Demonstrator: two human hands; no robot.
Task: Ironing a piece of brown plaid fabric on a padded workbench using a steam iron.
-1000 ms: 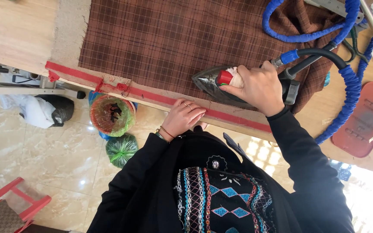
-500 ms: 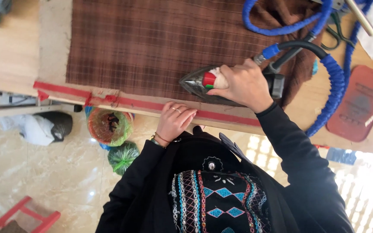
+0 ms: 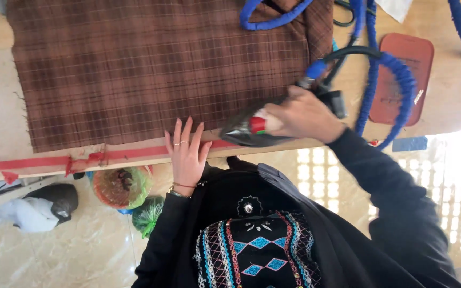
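Likely a tailoring or garment-pressing workshop: steam iron (image 3: 257,125) with blue-sleeved hose (image 3: 396,80) in the grip, brown plaid fabric (image 3: 156,69) spread beside it on a wooden worktable (image 3: 444,101), red iron rest (image 3: 404,74) beyond, scrap bin (image 3: 119,185) on tiled floor below.

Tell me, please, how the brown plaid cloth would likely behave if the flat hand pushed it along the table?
The cloth looks thin and limp, bunching under the blue hose, so it would probably wrinkle rather than slide whole. The iron resting on its near edge likely pins that corner. The left hand lies flat at that edge and might drag it.
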